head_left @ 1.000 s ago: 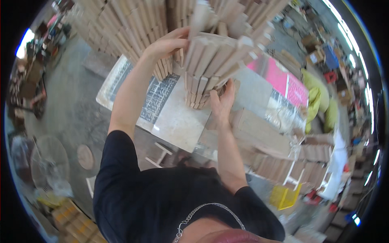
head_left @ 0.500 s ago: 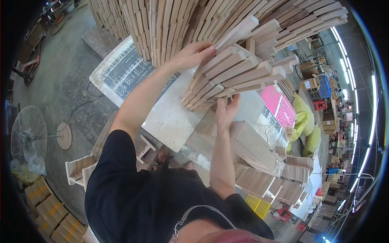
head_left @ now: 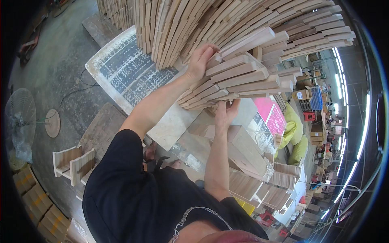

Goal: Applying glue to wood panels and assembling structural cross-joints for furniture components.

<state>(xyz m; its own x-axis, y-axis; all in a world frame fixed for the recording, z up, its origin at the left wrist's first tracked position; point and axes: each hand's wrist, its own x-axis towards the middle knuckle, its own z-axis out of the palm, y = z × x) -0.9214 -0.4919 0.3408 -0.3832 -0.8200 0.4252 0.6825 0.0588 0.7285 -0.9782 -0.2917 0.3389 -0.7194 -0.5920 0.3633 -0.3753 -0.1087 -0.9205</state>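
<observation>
A fanned stack of pale wooden strips (head_left: 243, 77) rises from the worktable in front of me. My left hand (head_left: 201, 60) is at its left upper side, fingers curled over the end of the strips. Low on the near side, my right hand (head_left: 226, 114) has its thumb and fingers against the bottom strips; part of its grip is hidden under them. One longer strip (head_left: 251, 41) sticks out above the others. Behind the stack stand tall, dense rows of similar strips (head_left: 174, 30).
A worn board with a dark printed face (head_left: 117, 56) covers the table's left part. Near my right forearm stands a long wooden box (head_left: 247, 148). Bundled wood pieces (head_left: 245, 184), yellow-green sacks (head_left: 293, 129), a pink sheet (head_left: 269, 115) and a standing fan (head_left: 20, 121) are around.
My view has shifted slightly. My left hand has moved a little and its fingers are bent more over the strips. My right hand stays at the bottom of the stack.
</observation>
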